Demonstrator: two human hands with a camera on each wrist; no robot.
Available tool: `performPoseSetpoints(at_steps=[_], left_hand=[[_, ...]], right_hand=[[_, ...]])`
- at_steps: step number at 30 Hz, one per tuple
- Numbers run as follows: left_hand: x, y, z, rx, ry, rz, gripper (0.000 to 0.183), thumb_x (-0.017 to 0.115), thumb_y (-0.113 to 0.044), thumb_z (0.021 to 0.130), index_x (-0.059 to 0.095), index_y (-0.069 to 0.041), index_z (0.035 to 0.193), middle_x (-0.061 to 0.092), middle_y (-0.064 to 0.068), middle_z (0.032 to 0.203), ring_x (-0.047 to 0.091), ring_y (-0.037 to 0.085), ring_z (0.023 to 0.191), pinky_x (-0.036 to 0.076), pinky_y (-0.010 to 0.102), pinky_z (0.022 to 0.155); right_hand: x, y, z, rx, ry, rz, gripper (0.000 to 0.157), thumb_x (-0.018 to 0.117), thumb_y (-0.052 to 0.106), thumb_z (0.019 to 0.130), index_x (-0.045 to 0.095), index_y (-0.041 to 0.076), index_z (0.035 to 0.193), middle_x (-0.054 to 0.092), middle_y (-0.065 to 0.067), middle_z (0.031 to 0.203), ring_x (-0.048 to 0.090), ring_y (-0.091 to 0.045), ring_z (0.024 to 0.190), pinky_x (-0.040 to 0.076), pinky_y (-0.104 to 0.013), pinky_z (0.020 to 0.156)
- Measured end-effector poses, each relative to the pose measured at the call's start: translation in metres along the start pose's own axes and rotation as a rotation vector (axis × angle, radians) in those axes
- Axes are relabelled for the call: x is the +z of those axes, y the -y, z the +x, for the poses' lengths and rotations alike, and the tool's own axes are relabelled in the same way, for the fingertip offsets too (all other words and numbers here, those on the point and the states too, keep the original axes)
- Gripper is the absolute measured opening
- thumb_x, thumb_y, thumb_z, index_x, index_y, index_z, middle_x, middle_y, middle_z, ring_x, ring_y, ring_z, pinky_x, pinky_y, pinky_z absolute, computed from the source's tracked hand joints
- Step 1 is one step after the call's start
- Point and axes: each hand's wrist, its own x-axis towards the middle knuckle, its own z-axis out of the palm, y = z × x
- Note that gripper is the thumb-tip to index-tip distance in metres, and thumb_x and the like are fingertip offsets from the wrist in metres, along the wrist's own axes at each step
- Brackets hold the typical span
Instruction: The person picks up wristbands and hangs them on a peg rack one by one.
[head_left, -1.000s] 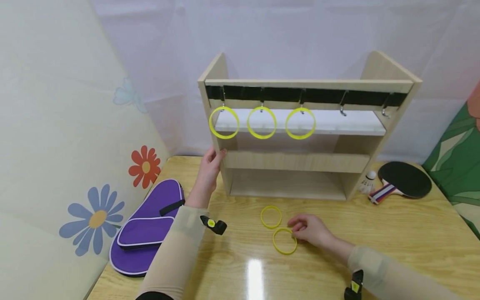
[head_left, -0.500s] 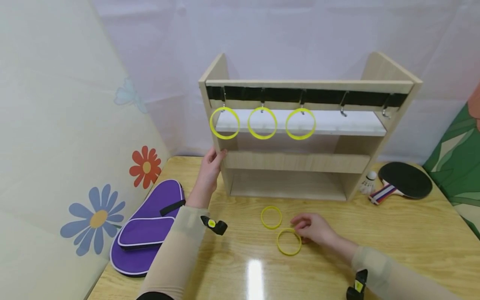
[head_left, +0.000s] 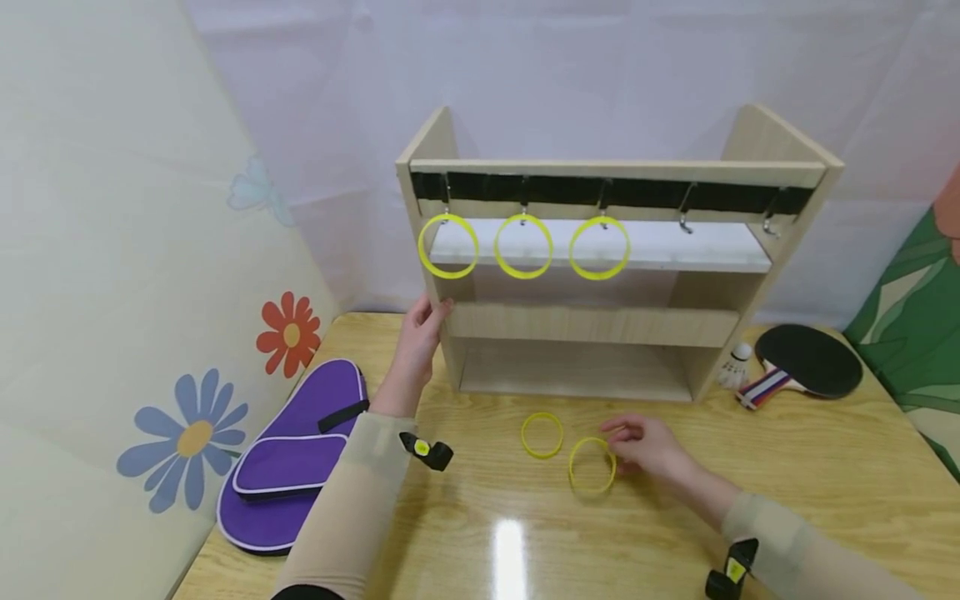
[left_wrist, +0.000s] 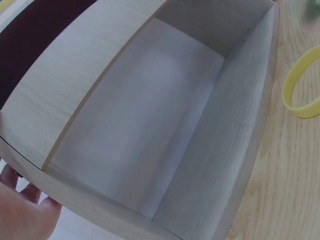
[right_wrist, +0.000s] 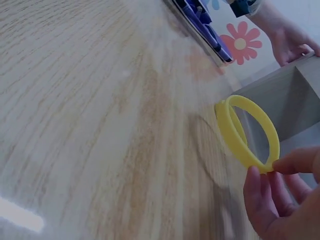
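My left hand (head_left: 422, 337) grips the left side panel of a pale wooden shelf unit (head_left: 592, 323); its fingers show at the panel's edge in the left wrist view. My right hand (head_left: 648, 447) pinches a thin yellow ring (right_wrist: 233, 135) between thumb and fingers. This ring stands tilted up above the table, its shadow beneath it in the right wrist view. Left of it, a second yellow ring (head_left: 522, 435) lies flat on the tabletop. Three more yellow rings hang from the shelf's hooks, the leftmost ring (head_left: 450, 275) near the panel my left hand holds.
Two bare metal hooks, one hook (head_left: 686, 223) and another hook (head_left: 768, 223), are on the black strip's right part. A shuttlecock (head_left: 735, 367) and a black table tennis bat (head_left: 810, 360) lie right of the shelf. A purple racket case (head_left: 296, 467) lies at the left.
My right hand has moved right and slightly back, raising the pinched yellow ring from the table. The left hand stays on the shelf.
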Motion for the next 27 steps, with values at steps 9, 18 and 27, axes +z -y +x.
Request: performPoseSetpoints(at_steps=[9, 18, 27], left_hand=[[-0.001, 0.0, -0.001, -0.003, -0.002, 0.002, 0.049, 0.05, -0.021, 0.101, 0.044, -0.016, 0.149, 0.049, 0.013, 0.143, 0.048, 0.022, 0.123, 0.035, 0.047, 0.114], [0.0, 0.001, 0.0, 0.012, -0.001, -0.006, 0.048, 0.049, -0.018, 0.101, 0.044, -0.013, 0.149, 0.047, 0.017, 0.143, 0.049, 0.019, 0.118, 0.036, 0.046, 0.112], [0.0, 0.001, 0.001, 0.008, -0.001, -0.008, 0.048, 0.048, -0.017, 0.102, 0.043, -0.013, 0.149, 0.043, 0.022, 0.148, 0.047, 0.02, 0.121, 0.034, 0.046, 0.113]], right_hand=[[-0.014, 0.008, -0.004, 0.011, -0.025, 0.086, 0.039, 0.058, -0.006, 0.091, 0.048, -0.019, 0.126, 0.062, 0.0, 0.088, 0.06, -0.009, 0.077, 0.059, -0.029, 0.067], [-0.034, 0.015, -0.009, -0.03, 0.004, 0.206, 0.032, 0.055, -0.003, 0.095, 0.051, -0.015, 0.125, 0.061, 0.004, 0.09, 0.061, -0.006, 0.081, 0.059, -0.028, 0.072], [-0.055, 0.025, -0.012, -0.052, -0.002, 0.386, 0.024, 0.054, -0.003, 0.096, 0.065, 0.011, 0.113, 0.065, 0.008, 0.092, 0.064, -0.006, 0.084, 0.059, -0.026, 0.074]])
